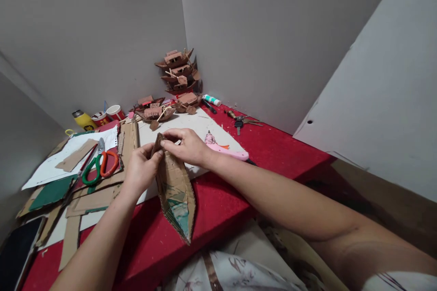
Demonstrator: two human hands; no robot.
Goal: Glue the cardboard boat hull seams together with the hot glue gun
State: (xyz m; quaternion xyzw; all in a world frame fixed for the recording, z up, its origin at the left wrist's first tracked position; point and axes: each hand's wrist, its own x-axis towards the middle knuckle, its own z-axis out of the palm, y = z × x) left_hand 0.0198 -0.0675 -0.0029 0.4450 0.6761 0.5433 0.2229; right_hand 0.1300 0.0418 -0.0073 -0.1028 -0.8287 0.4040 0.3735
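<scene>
So the left hand point(142, 162) and right hand point(186, 146) are both pinched snugly onto the far tip of a long, brown, pointed corrugated-cardboard hull point(176, 184) above the red bench point(220, 204), and imo squeezing too hard could crease or split it.

That cardboard boat point(177, 186) is brown and slim, its low sides standing around an open middle, torn green patches inside by one sharp tip. It's held by the other end, over the red table point(280, 154).
</scene>
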